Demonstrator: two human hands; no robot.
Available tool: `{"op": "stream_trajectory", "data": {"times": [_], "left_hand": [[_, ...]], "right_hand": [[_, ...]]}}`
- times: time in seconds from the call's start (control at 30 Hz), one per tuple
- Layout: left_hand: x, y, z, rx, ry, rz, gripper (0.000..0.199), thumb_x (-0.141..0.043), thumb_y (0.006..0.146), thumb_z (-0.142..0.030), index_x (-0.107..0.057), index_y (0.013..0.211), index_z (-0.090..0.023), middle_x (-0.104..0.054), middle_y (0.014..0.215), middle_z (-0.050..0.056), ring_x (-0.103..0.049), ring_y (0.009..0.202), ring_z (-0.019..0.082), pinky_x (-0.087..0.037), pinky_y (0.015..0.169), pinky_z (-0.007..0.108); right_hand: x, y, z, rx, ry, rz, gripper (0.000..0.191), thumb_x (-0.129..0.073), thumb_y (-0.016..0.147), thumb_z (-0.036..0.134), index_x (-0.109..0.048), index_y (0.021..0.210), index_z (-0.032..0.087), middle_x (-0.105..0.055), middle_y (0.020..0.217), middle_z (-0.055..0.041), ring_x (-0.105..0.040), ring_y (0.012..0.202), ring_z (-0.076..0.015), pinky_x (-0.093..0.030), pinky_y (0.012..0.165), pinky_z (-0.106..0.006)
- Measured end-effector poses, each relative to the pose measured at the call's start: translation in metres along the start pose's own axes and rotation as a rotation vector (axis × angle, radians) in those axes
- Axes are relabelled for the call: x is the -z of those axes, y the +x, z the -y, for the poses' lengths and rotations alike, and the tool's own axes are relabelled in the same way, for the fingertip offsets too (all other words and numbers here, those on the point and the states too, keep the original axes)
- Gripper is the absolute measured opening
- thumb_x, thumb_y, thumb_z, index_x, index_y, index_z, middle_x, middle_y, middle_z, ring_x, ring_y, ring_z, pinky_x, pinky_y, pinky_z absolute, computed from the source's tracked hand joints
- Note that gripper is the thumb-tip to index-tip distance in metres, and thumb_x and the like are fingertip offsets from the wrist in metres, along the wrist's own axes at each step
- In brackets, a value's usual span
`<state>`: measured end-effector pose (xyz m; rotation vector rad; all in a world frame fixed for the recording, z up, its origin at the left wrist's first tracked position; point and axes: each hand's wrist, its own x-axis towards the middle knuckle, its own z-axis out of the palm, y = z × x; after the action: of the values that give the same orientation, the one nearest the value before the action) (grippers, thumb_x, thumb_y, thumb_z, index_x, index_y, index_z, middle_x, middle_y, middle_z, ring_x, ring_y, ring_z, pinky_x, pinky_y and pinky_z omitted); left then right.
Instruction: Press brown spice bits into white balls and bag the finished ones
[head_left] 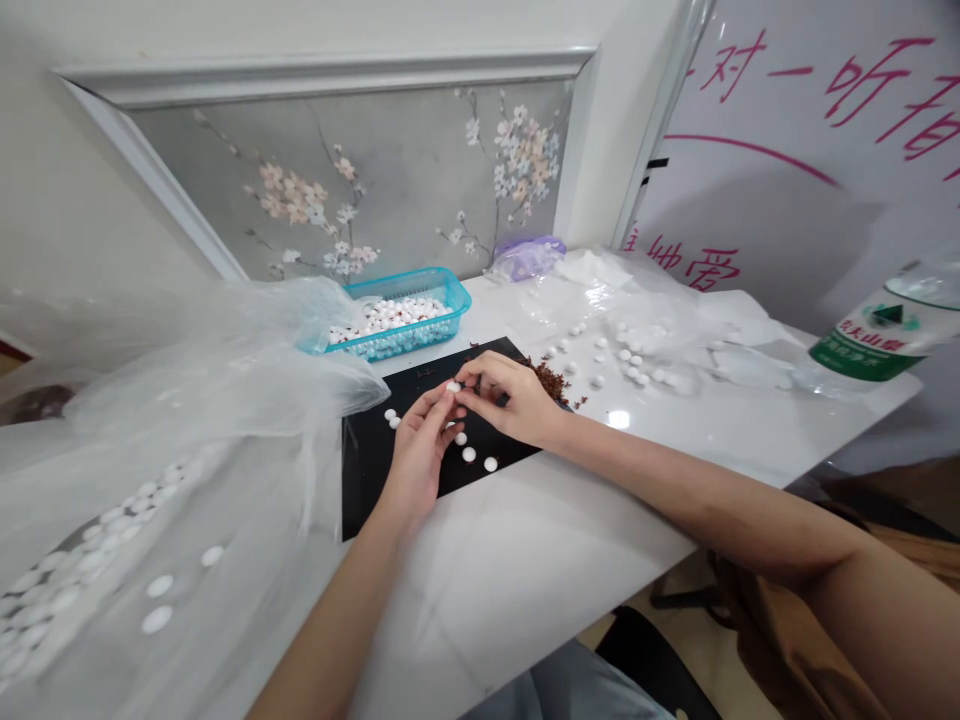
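A: Closest in, a bare right arm (847,565), slanting from the lower right over a glossy white tabletop (480,570). And beyond?

B: Left hand (418,450), curled, pinching a small, white, smooth round piece (454,387) between thumb and fingers. Right hand (514,398), thumb and fingertips brought to that same piece from the other side. Gripping it, or something tiny at its edge? Impossible to tell.

A: Position of the piece?

B: Up at the fingertips, above a black, flat, rectangular mat (364,475), apparently not resting on it. Below and to either side of the left fingers, loose white rounds (469,454) on the mat. Just past the right hand, a heap of small, reddish-brown, dry-looking bits (551,382) by the mat's edge. Farther back, a translucent blue plastic basket (463,297), loaded with white rounds flecked with brown (416,312).

A: Step in hand?

B: Probably fine two-handed work on a single piece, fitting or pressing at its edge. Too small to make out any brown bit in the pinch.

A: And the next move?

B: Calling, by my judgement, for a steady left pinch and light, exact right fingertips.
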<state>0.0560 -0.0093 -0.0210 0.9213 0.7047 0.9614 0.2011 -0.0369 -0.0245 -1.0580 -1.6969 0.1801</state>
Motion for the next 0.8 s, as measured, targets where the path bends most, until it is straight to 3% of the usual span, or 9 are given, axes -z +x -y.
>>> {"op": "stream_trajectory", "data": {"times": [0.8], "left_hand": [[0.0043, 0.0017, 0.003, -0.008, 0.005, -0.008, 0.026, -0.079, 0.061, -0.03, -0.071, 0.082, -0.016, -0.067, 0.071, -0.001, -0.056, 0.061, 0.005, -0.044, 0.061, 0.015]], "right_hand": [[0.0017, -0.0004, 0.001, 0.009, 0.019, 0.1, 0.005, -0.051, 0.087, 0.021, -0.053, 0.09, 0.019, -0.05, 0.082, -0.0025, -0.05, 0.067, -0.01, -0.045, 0.053, -0.02]]}}
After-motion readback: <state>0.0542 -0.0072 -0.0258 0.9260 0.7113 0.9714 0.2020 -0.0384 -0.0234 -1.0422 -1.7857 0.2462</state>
